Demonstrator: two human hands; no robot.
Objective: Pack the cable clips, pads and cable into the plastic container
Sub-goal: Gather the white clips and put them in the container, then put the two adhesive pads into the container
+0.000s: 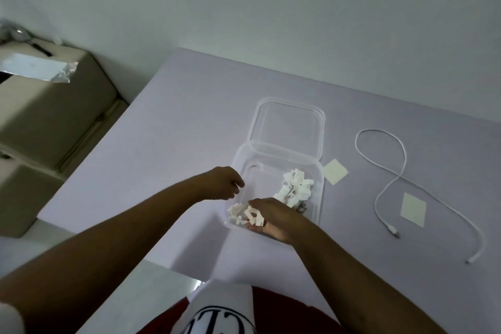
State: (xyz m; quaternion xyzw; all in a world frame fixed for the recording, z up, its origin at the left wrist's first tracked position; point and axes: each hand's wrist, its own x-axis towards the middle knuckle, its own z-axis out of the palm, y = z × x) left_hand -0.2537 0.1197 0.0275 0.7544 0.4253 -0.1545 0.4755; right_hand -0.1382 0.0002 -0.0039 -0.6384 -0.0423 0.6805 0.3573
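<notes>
A clear plastic container (321,184) sits open on the table, its hinged lid (290,125) lying flat behind it. A heap of white cable clips (296,188) fills its far right part and a few more clips (235,213) lie at its near left corner. My right hand (273,218) is over the container's near edge, palm up, holding several white clips (254,215). My left hand (225,182) hovers at the container's left rim, fingers loosely curled, nothing visible in it. Two pale square pads (335,171) (413,209) and a white cable (393,187) lie on the table to the right.
The table (189,116) is pale lilac; its left edge runs diagonally and its near edge is close to my body. Beige cushioned boxes (54,106) stand on the floor to the left. A plain wall is behind the table.
</notes>
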